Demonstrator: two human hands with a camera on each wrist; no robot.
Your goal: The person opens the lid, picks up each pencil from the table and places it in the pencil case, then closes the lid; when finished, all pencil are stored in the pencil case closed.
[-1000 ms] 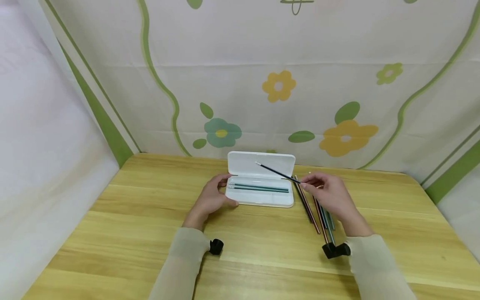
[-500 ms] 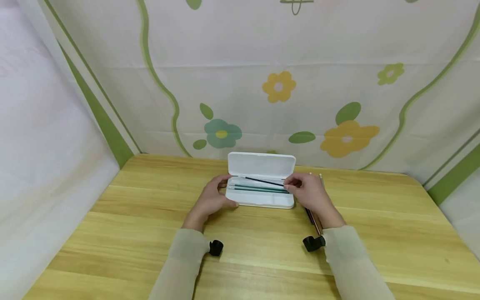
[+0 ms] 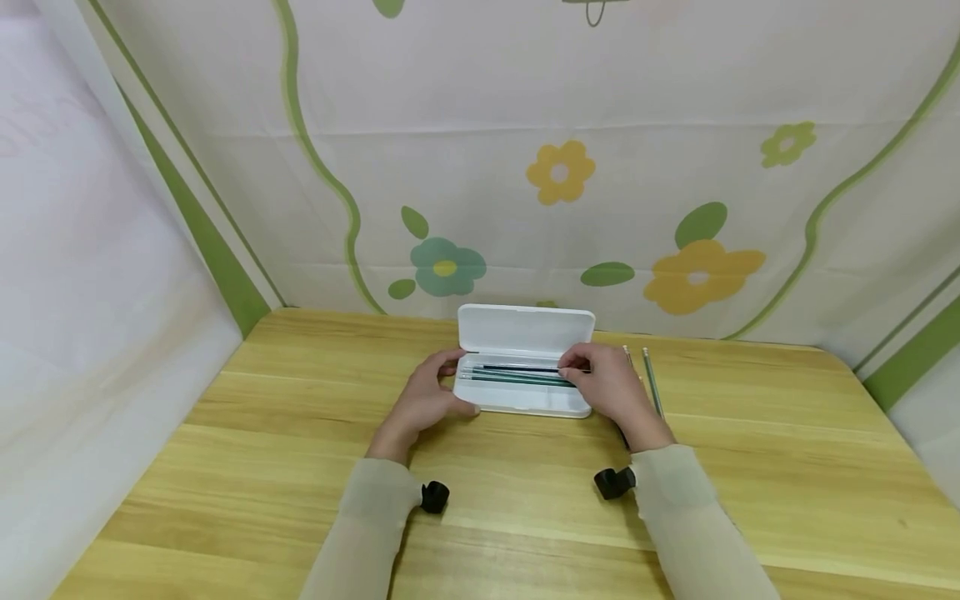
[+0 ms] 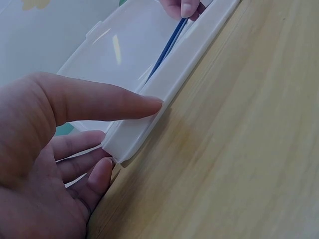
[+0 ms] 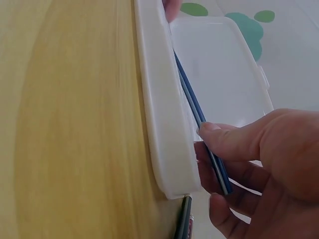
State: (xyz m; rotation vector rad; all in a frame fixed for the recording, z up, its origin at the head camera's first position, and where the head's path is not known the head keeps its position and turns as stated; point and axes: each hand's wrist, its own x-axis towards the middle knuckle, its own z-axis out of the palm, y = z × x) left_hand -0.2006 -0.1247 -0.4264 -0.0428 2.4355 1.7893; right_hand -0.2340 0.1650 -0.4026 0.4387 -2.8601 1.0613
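A white pencil case (image 3: 525, 407) lies on the table with its lid (image 3: 525, 330) standing up at the back. My left hand (image 3: 423, 404) holds the case's left end, thumb (image 4: 134, 107) along the front wall and fingers round the end. Between thumb and fingers my right hand (image 3: 611, 387) pinches a dark pencil (image 5: 192, 97) near one end, low over the case's right part. Its eraser end points left inside the case. Green pencils (image 3: 510, 380) lie lengthwise in the case, in front of the dark one.
To the right of the case, a green pencil (image 3: 653, 383) lies on the wooden table (image 3: 510, 517); other loose pencils there are mostly hidden by my right hand and wrist. A flower-patterned curtain (image 3: 480, 167) hangs close behind the case.
My right hand has carried the dark pencil leftward and down from above the loose pencils into the case, turning it nearly level with the green ones. The left hand stays on the case.
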